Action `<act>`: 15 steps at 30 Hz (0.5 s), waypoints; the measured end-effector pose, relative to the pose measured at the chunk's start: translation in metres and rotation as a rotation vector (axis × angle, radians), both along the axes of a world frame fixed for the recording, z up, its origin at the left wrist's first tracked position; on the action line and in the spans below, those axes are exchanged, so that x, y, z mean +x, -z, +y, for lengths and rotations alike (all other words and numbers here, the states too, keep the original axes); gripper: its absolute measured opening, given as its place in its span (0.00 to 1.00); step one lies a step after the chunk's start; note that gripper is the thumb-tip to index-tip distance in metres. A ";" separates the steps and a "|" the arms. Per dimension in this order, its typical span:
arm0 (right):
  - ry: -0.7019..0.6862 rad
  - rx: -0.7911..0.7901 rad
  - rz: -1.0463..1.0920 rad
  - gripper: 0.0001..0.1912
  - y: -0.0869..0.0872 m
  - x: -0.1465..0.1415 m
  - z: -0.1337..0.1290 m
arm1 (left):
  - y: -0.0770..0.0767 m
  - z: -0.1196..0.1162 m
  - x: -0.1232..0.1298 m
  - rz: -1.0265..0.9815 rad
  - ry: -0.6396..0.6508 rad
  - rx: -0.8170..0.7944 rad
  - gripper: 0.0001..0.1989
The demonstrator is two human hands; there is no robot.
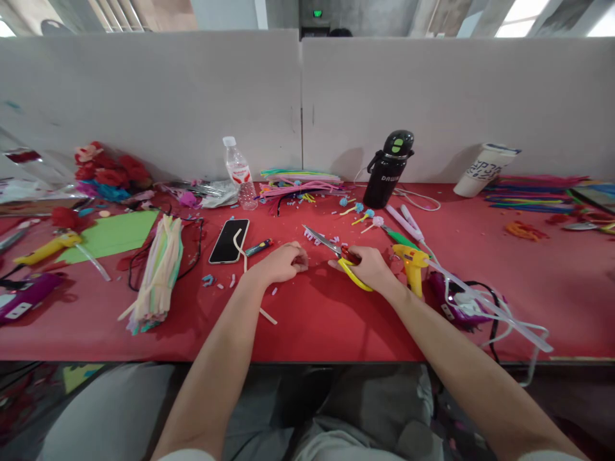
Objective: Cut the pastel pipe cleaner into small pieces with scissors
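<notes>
My right hand (369,266) grips a pair of scissors (354,274) with yellow and red handles. The metal blades point up and left over small cut lilac pieces (312,237) on the red table. My left hand (287,261) rests at the table, left of the scissors, with its fingers curled together; whatever they may hold is hidden. A cream fuzzy stem (244,259) lies by my left wrist, one end on a black phone (229,241). Another cream stem end (268,316) shows below the forearm. Beside the phone is a dark marker-like tube (258,248).
A bundle of pastel pipe cleaners (158,275) lies at left, near green paper (113,234). Behind stand a plastic bottle (240,176) and a black flask (388,171). A yellow glue gun (412,261) is close to my right forearm.
</notes>
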State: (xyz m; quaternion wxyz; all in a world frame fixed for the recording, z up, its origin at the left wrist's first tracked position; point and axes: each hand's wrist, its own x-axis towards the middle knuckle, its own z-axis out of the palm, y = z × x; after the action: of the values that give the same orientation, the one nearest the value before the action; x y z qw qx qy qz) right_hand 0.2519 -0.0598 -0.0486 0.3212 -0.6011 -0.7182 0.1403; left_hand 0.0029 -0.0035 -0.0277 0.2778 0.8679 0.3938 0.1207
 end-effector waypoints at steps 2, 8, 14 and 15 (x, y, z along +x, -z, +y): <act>0.002 -0.009 -0.003 0.27 -0.001 0.000 -0.001 | -0.008 0.000 -0.006 -0.050 -0.042 -0.003 0.08; -0.006 -0.024 -0.004 0.27 0.000 0.001 -0.002 | -0.038 -0.006 -0.055 0.007 -0.137 -0.042 0.11; -0.009 -0.034 0.025 0.29 0.001 0.001 -0.002 | -0.033 0.015 -0.114 0.135 -0.795 0.157 0.18; -0.010 -0.038 0.024 0.29 0.001 0.000 -0.002 | -0.030 0.023 -0.119 0.171 -0.881 0.208 0.21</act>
State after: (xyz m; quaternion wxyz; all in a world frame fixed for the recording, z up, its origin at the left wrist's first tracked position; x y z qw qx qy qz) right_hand 0.2523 -0.0623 -0.0498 0.3179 -0.6018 -0.7144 0.1627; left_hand -0.1164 0.0194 0.0018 0.0781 0.6479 0.7324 0.1943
